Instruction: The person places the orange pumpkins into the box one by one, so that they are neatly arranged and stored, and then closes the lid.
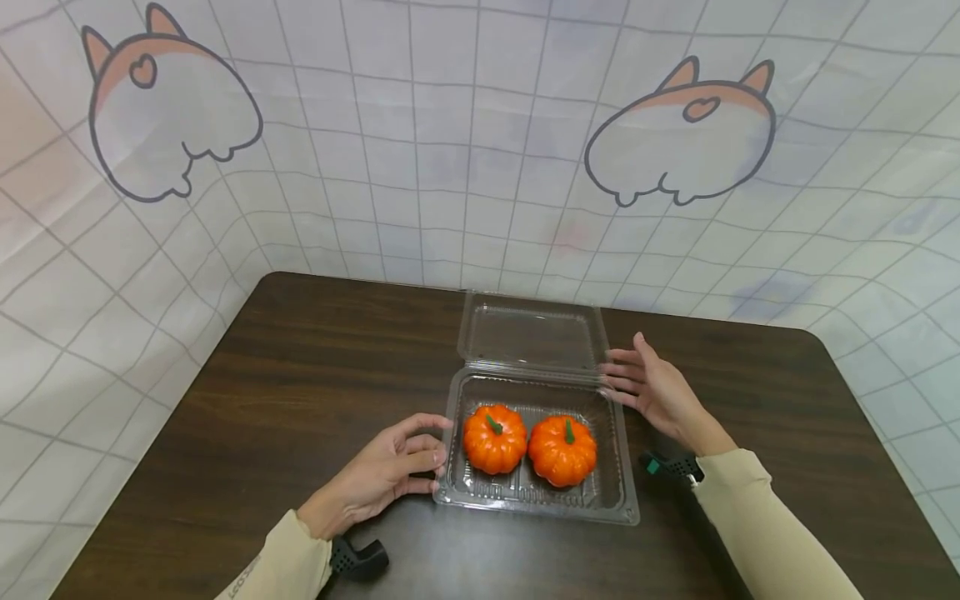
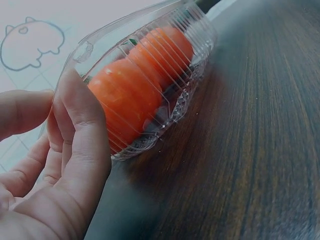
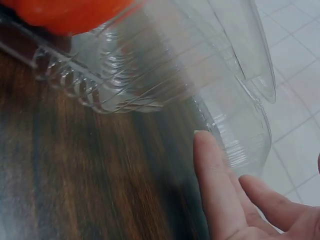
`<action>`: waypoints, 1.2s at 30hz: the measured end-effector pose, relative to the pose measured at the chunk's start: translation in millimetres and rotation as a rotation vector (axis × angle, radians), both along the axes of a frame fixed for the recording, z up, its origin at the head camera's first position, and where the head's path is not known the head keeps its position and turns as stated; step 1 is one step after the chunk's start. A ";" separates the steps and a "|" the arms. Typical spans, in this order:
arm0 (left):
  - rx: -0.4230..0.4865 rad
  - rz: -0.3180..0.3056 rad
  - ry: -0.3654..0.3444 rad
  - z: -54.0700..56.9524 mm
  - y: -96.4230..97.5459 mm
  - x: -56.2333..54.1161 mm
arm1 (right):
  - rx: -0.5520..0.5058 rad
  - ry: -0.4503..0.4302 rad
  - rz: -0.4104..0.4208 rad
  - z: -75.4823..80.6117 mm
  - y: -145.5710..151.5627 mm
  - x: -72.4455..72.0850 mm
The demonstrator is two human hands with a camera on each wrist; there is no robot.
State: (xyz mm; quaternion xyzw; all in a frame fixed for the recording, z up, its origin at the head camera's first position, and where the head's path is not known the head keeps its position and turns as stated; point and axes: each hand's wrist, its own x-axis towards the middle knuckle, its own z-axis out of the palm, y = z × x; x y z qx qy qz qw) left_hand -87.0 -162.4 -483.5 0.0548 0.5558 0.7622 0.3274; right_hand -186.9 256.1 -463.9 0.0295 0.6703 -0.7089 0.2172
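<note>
A clear plastic clamshell container (image 1: 536,504) rests on the table, its lid (image 1: 534,333) folded back flat behind it. Inside sit two small orange pumpkins with green stems, one on the left (image 1: 494,439) and one on the right (image 1: 562,451). My left hand (image 1: 386,471) pinches the container's left rim between thumb and fingers, as the left wrist view shows. By the hinge on the right side is my right hand (image 1: 656,387), fingers extended towards the lid's edge. Whether those fingertips touch the plastic is hard to tell.
The dark wooden table (image 1: 337,358) extends around the container. Behind it hangs a white grid-patterned curtain (image 1: 420,150) with cartoon animal drawings. Black straps circle both wrists, with a black piece (image 1: 360,558) on the left one.
</note>
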 end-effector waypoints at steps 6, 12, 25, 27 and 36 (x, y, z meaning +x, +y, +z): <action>-0.006 0.001 -0.002 1.4 -0.2 0.0 | -0.095 -0.074 0.064 -2.0 -4.2 -7.1; 0.003 0.001 -0.001 2.6 -1.1 -0.8 | -0.191 -0.142 0.089 -1.2 -11.1 -14.6; 0.010 0.000 -0.029 3.0 -0.8 1.1 | -0.347 -0.248 0.073 -4.3 -14.5 -25.5; 0.010 0.001 -0.029 2.6 -1.1 1.2 | -0.351 -0.239 0.069 -5.5 -15.0 -25.7; 0.020 -0.012 -0.028 2.3 -3.5 2.9 | -0.327 -0.191 0.060 -2.9 -16.6 -25.2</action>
